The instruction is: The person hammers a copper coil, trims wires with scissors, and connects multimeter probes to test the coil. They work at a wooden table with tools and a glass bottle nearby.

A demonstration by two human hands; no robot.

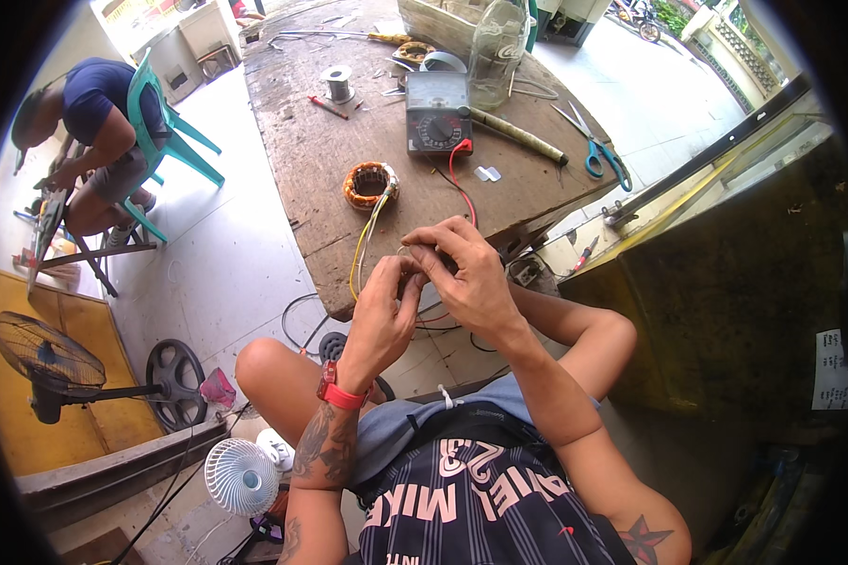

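Note:
My left hand (pixel 384 306) and my right hand (pixel 464 275) meet just over the table's near edge, fingertips pinched together. A thin wire (pixel 402 250) shows at the fingertips; the part between them is mostly hidden. Beyond the hands, a motor stator (pixel 350 186) with copper windings rests on the wooden table (pixel 325 240). Yellow and white lead wires (pixel 361 247) run from it toward my left hand. Farther back stands a dark analog multimeter (pixel 437 130), with a red test lead (pixel 464 184) plugged in and trailing toward my right hand.
On the table are a solder spool (pixel 337 85), a red pen-like tool (pixel 328 107), a glass bottle (pixel 496 56), a brown rod (pixel 518 135) and blue-handled scissors (pixel 594 155). A person (pixel 104 122) sits at left on a green chair. Fans (pixel 242 477) stand lower left; a dark cabinet (pixel 725 292) borders the right.

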